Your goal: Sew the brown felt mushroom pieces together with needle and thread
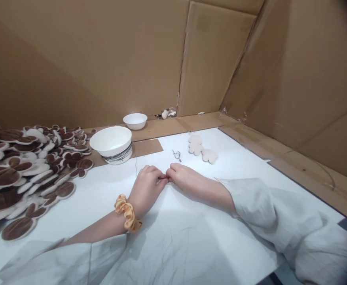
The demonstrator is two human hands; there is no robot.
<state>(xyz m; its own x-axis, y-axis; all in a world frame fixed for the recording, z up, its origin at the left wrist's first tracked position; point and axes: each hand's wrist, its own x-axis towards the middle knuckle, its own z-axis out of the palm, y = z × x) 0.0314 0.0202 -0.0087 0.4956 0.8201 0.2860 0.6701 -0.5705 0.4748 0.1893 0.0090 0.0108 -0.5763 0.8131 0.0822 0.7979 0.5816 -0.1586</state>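
1. At the bottom of the frame, loose, creased pale sleeves (252,200) are seen on both forearms; an orange, gathered satin-like scrunchie (128,213) is worn at the left wrist.
2. At centre, the left hand (147,187) and right hand (183,177) are brought together with fingertips pinched; whether anything is grasped between them cannot be made out, since the view is blocked by the fingers.
3. A thin dark thread (136,166) is seen beside the left hand, its lower end hidden there.
4. Beneath, a smooth white sheet (235,152) is spread.
5. Across the left of the frame, brown-and-white plush cutouts (2,175) are heaped, rounded and lobed, with pale edges.
6. Just beyond the right hand, wiry metal fittings (177,154) are laid; to their right, pale, fuzzy, scallop-edged pieces (209,155) are grouped.
7. Left of centre, a white paper bowl (110,142) banded with black lines is set partly over a cardboard strip (148,147).
8. Farther back, a smaller white bowl (135,120) is placed before tall brown cardboard walls (87,55).
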